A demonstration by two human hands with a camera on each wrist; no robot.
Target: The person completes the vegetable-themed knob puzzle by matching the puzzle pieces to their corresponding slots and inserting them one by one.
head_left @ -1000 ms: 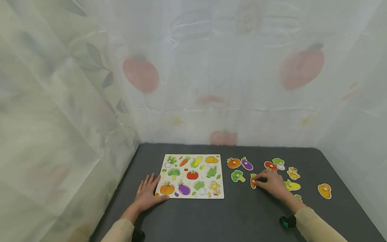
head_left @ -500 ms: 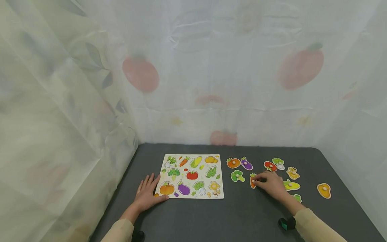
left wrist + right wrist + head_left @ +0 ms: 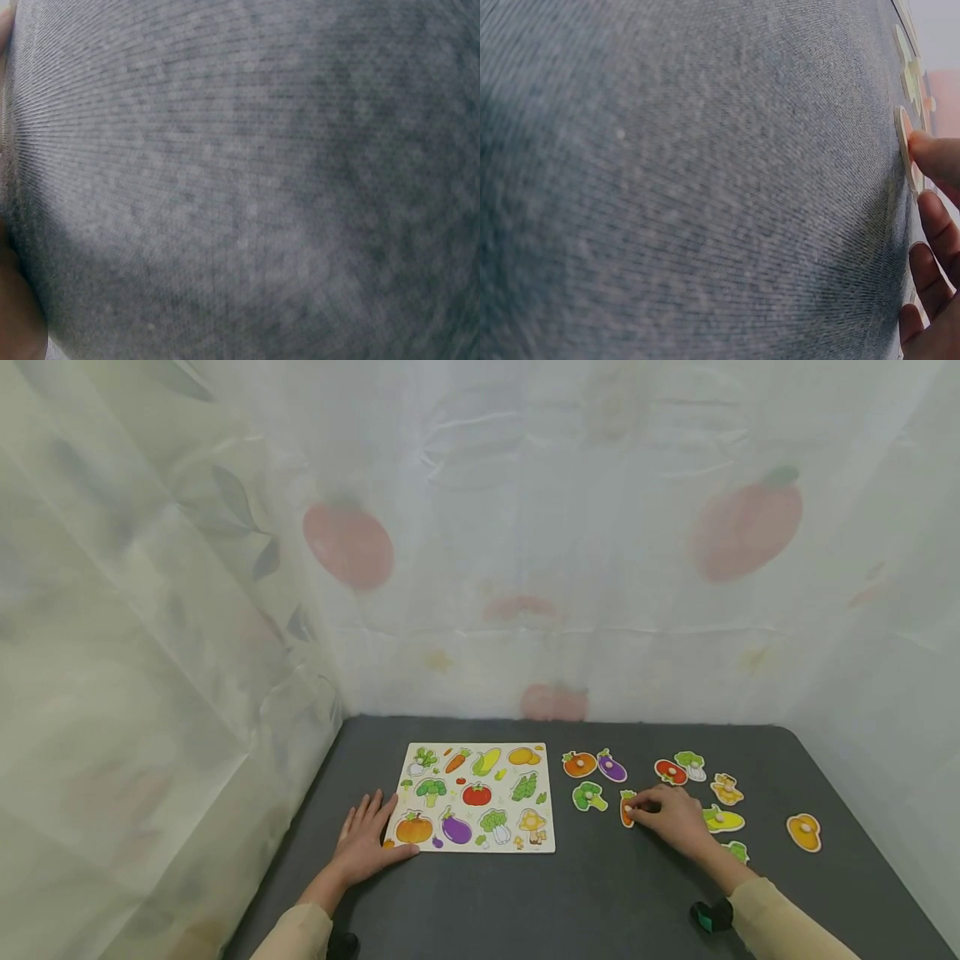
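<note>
No visible movement since prior frames: R hand (image 3: 672,817) pinches carrot piece (image 3: 626,811); L hand (image 3: 365,843) flat, relaxed at puzzle board (image 3: 478,796) corner.

Left hand (image 3: 365,843) flat, fingers spread forward, right hand (image 3: 670,814) palm down, fingers curled, both forearms extended

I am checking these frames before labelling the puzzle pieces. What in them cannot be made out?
- Head view: most of the carrot piece is covered by the right hand, so the grip on it is unclear.
- Head view: a green piece is half hidden behind the right forearm.
- Left wrist view: only blurred grey table; the left hand barely shows.
- Right wrist view: pieces are cut off at the right edge.
</note>
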